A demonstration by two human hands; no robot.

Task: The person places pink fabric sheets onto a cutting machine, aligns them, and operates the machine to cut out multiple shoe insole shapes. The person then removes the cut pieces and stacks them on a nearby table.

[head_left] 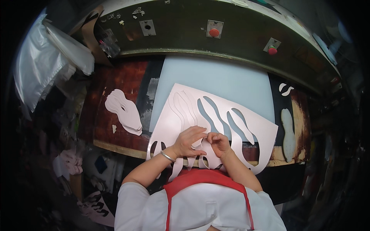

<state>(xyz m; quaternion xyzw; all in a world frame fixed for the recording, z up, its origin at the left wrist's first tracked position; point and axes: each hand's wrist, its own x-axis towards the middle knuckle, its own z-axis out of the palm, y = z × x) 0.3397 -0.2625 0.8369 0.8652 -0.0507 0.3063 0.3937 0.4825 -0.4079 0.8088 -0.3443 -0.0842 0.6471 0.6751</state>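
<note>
A pale pink sheet (163,119) with long curved cut-outs lies slanted over a light blue board, its near edge drooping past the table edge toward my red apron. My left hand (190,143), with a silver bangle at the wrist, curls its thumb and fingers around a small pale cut piece (197,144) at the middle of the sheet. Close beside it, my right hand (219,144) has its fingers bent in a pinch; what they grip is hidden. Curved outlines show on the sheet's upper left, where the material is still in place.
A stack of pale shaped pieces (124,112) lies on the reddish table at left. The blue board (216,73) reaches under a green machine beam (177,34) with a red button (214,32). At right lies a long sole-shaped object (288,134). Plastic bags (46,65) hang far left.
</note>
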